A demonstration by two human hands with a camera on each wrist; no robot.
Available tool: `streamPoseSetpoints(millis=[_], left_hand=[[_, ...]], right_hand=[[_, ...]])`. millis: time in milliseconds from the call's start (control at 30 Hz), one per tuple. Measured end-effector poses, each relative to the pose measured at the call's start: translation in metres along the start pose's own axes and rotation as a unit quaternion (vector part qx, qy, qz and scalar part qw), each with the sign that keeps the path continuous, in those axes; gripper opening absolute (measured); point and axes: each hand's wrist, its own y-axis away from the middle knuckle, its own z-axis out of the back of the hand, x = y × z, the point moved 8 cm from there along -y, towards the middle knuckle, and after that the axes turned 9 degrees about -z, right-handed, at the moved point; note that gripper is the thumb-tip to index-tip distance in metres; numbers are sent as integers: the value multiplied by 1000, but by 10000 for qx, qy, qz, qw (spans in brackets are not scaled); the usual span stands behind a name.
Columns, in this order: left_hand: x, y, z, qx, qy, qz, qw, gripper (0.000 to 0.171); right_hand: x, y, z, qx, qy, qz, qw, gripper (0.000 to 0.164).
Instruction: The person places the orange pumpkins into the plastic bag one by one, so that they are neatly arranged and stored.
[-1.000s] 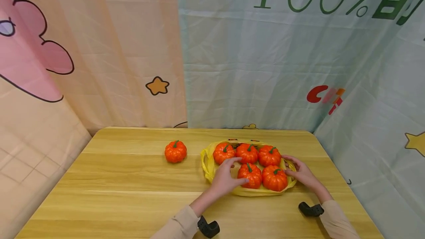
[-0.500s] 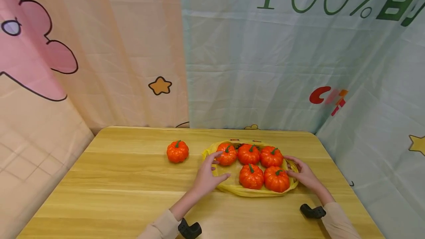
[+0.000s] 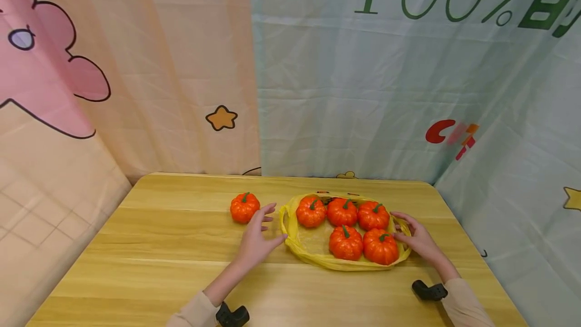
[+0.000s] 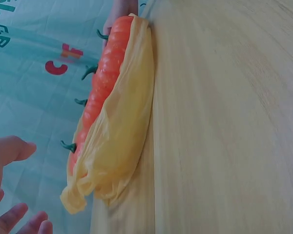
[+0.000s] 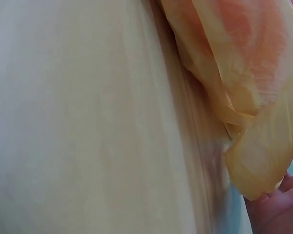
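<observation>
A yellow plastic bag [image 3: 317, 260] lies spread on the table with its mouth facing up. Several small orange pumpkins [image 3: 346, 242] with green stems sit inside it, leaving a gap at its front left. My right hand [image 3: 419, 240] holds the bag's right edge; in the right wrist view, yellow film [image 5: 263, 156] covers part of the fingers. My left hand [image 3: 255, 246] holds nothing, its fingers spread and thumb apart, between the bag and a single pumpkin [image 3: 244, 209] on the left. The fingertips appear close to that pumpkin; contact cannot be made out.
The wooden table [image 3: 150, 246] has rounded far corners. Behind it hangs a printed curtain [image 3: 345, 90], and another curtain side [image 3: 522, 175] closes in on the right. Black wrist cameras [image 3: 233, 315] sit on both forearms.
My left hand has moved left, out from over the bag and towards the lone pumpkin, with its fingers apart. The right hand stays at the bag's edge. The view has shifted slightly.
</observation>
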Motion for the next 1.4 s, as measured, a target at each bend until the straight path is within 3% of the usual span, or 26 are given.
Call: streamPoseSetpoints(millis=[467,667,900,1100,1400], left_hand=[[21,0,53,-578,-449,-59,9973,71],[34,-2,69,-895,-677,-32,9937,70],[53,-2,75,-1045,-856,197,9906,70],[69,-9,75,-989,-745,622,9904,72],[92,-22,72,-604,-823,1217,9873,75]], right_hand=[[2,-1,0,-8,72,20,10000,49],[2,-2,0,-66,200,87,9997,49],[0,-2,-1,-87,265,39,9996,49],[0,-2,-1,-112,288,10,9995,50],[1,-2,-1,-118,369,43,9992,50]])
